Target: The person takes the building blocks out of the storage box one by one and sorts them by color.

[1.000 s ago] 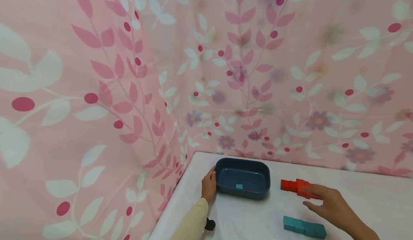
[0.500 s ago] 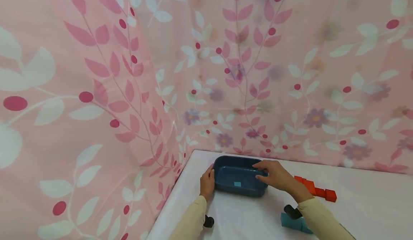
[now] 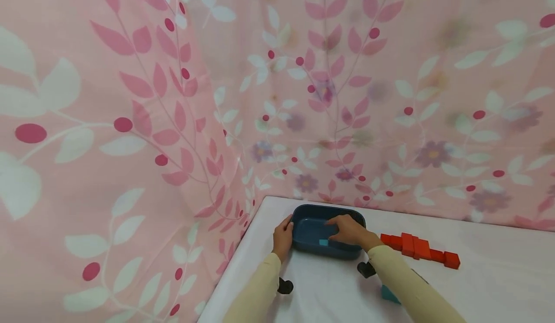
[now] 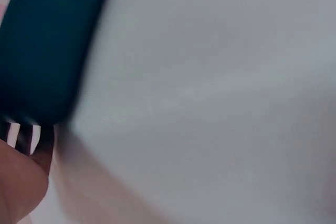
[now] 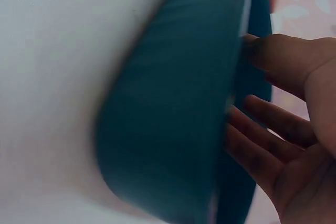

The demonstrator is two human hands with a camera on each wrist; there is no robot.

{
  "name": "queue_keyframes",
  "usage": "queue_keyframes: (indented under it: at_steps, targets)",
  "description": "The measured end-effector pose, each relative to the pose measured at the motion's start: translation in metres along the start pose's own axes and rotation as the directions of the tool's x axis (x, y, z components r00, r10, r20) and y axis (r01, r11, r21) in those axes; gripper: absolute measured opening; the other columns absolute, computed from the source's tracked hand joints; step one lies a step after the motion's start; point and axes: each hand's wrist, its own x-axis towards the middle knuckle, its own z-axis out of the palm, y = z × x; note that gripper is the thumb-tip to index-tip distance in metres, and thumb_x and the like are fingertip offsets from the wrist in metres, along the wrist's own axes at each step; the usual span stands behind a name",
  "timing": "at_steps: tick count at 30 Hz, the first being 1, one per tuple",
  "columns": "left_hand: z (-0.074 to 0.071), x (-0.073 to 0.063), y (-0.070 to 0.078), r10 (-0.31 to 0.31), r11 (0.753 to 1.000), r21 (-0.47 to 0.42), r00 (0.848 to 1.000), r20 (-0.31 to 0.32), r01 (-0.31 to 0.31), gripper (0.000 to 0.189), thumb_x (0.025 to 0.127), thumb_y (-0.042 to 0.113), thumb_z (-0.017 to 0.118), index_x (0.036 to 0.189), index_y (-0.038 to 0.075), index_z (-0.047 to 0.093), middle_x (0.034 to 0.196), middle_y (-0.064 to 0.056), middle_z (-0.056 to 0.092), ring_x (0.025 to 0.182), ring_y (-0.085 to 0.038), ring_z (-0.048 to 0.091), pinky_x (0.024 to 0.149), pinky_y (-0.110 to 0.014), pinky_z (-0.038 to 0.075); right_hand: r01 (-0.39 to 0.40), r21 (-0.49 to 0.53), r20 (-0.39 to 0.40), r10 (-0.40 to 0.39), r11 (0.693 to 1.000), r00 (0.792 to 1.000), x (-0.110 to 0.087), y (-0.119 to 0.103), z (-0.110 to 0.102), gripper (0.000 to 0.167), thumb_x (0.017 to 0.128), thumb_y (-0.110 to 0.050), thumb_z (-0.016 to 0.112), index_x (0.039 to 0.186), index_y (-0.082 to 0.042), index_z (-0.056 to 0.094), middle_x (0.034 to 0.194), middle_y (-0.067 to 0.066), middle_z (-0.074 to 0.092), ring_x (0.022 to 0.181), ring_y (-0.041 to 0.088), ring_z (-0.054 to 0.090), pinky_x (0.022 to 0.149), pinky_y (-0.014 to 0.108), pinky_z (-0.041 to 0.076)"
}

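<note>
A dark blue rectangular tub (image 3: 309,229) stands at the table's far left corner. My left hand (image 3: 283,238) grips its left end at the rim; in the left wrist view the fingers (image 4: 42,148) meet the tub's corner. My right hand (image 3: 348,230) reaches over the right end into the tub, thumb and fingers apart. Close by the right thumb, a small teal block (image 3: 323,242) lies on the tub floor. In the right wrist view the right fingers (image 5: 262,153) extend past the rim with nothing between them and the thumb.
To the right of the tub lies a row of several red blocks (image 3: 416,248). A teal block (image 3: 390,294) shows beside the right sleeve, which hides the rest of that row. Pink floral cloth (image 3: 347,120) hangs behind and along the left side of the white table (image 3: 329,289).
My right hand has moved left from over the red blocks, across the tub's right rim and into the tub. The left hand keeps its place at the left end.
</note>
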Motion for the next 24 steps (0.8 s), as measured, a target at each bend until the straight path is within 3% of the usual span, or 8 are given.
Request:
queue_keyframes:
  at_steps: [3, 7, 15, 24]
  targets:
    - [-0.001, 0.002, 0.006, -0.097, 0.986, -0.131, 0.995, 0.02, 0.099, 0.036, 0.1, 0.01, 0.051, 0.135, 0.003, 0.058, 0.138, -0.016, 0.054, 0.134, -0.034, 0.043, 0.11, -0.049, 0.033, -0.033, 0.023, 0.027, 0.033, 0.999, 0.999, 0.006, 0.004, 0.008, 0.043, 0.078, -0.013, 0.082, 0.118, -0.004, 0.07, 0.108, 0.008, 0.068, 0.083, 0.017, 0.061, 0.074, 0.034, 0.056]
    - [-0.001, 0.002, 0.007, -0.155, 0.967, -0.199, 0.987, 0.032, 0.158, 0.036, 0.1, 0.01, 0.05, 0.135, 0.004, 0.058, 0.139, -0.016, 0.053, 0.135, -0.034, 0.041, 0.112, -0.049, 0.031, -0.038, 0.095, 0.052, 0.033, 0.995, 0.998, 0.007, 0.009, 0.018, 0.041, 0.076, -0.009, 0.083, 0.115, -0.003, 0.071, 0.104, 0.007, 0.069, 0.085, 0.019, 0.065, 0.074, 0.035, 0.058]
    - [0.001, -0.007, 0.007, -0.092, 0.981, -0.173, 0.996, -0.015, 0.088, 0.035, 0.101, 0.008, 0.05, 0.134, 0.002, 0.058, 0.136, -0.015, 0.056, 0.134, -0.034, 0.043, 0.11, -0.049, 0.033, 0.025, 0.177, 0.053, -0.035, 0.984, 0.998, 0.004, 0.013, 0.03, 0.029, 0.079, -0.007, 0.08, 0.107, -0.003, 0.074, 0.094, 0.003, 0.071, 0.078, 0.011, 0.065, 0.07, 0.03, 0.058]
    - [0.002, -0.005, 0.003, -0.077, 0.988, -0.136, 0.997, -0.023, 0.073, 0.036, 0.101, 0.009, 0.05, 0.136, 0.004, 0.057, 0.137, -0.014, 0.056, 0.133, -0.032, 0.044, 0.11, -0.049, 0.034, 0.031, 0.197, 0.036, -0.039, 0.98, 0.999, 0.003, 0.014, 0.032, 0.024, 0.081, -0.007, 0.078, 0.104, -0.004, 0.076, 0.095, 0.004, 0.072, 0.079, 0.012, 0.065, 0.072, 0.033, 0.059]
